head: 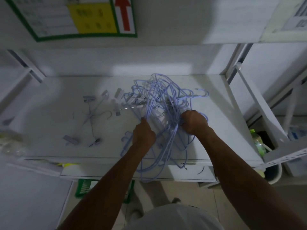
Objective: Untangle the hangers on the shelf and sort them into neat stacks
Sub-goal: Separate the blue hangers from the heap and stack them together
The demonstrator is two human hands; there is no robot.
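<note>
Two hands are in the blue hanger tangle (159, 97): the left hand (143, 135) grips a sheaf of wires, the right hand (193, 122) clutches the knot. The tangle overhangs the shelf (224, 123) edge at 6 o'clock. Bare shelf spreads toward 9 o'clock around grey clip hangers (90, 117). A green-bordered sign (74, 17) hangs at 11 o'clock.

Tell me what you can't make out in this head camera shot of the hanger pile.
Blue hangers: head view; wires overlap in one tangle, so no count.
Left hand, right hand: fingertips hidden by the hands' backs and the wires they grip.
Grey clip hangers: blurred; number unclear.
Wall sign: text blurred, top cut off by the frame edge.
</note>
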